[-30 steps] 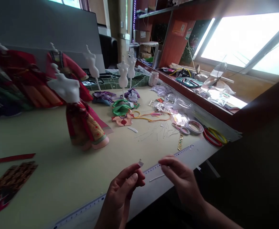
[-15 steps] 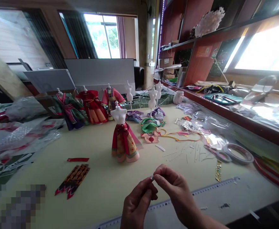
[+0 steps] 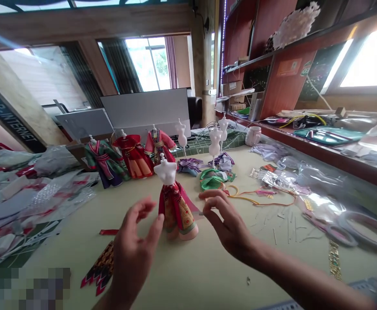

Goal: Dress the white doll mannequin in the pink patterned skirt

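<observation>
A white mannequin torso stands on the pale table, dressed in a red and gold gown with a pink flared panel. My left hand is just left of the skirt, fingers apart, holding nothing and not touching it. My right hand is at the skirt's right side. Its thumb and forefinger pinch a small pale piece close to the pink panel. Whether that piece touches the fabric is hidden.
Dressed mannequins stand behind, beside bare white stands. Green and purple fabric and a yellow cord lie to the right, with plastic bags. A patterned strip lies at front left.
My hands have moved from the ruler at the table's near edge to the dressed mannequin. My left hand has let go of the small piece and opened, and my right hand now pinches it alone.
</observation>
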Available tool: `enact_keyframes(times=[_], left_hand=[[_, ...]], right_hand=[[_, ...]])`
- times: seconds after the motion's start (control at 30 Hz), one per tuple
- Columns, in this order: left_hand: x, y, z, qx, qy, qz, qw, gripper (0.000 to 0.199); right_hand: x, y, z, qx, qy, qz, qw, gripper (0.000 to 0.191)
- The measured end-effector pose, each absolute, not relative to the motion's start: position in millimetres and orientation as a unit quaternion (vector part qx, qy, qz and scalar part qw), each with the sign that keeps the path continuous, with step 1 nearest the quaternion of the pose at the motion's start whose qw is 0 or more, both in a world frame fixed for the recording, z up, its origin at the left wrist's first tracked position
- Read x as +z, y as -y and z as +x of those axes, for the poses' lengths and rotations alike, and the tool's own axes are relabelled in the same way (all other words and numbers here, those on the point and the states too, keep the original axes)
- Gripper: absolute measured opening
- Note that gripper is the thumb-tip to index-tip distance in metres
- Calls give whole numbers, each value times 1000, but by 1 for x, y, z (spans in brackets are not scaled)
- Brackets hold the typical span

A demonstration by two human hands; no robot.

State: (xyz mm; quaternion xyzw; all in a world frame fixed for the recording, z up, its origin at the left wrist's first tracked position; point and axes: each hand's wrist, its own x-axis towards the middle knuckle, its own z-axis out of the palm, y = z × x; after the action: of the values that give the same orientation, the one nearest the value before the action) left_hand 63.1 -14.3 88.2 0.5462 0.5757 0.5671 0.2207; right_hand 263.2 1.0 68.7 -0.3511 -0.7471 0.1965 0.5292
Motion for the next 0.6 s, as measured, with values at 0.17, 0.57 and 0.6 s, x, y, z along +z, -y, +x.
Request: enact_keyframes(times=[0.17, 0.57, 0.6], left_hand=[[77, -47, 65, 596, -514, 567, 243, 59], [83, -70, 67, 590, -447, 566, 362, 31], [82, -71, 66, 589, -447, 568, 361, 29]], right_hand=[[66, -44, 252, 222, 740, -355, 526, 12], [57, -68, 240, 270, 745, -274, 545, 16], [57, -68, 239, 262, 753, -267, 542, 17]])
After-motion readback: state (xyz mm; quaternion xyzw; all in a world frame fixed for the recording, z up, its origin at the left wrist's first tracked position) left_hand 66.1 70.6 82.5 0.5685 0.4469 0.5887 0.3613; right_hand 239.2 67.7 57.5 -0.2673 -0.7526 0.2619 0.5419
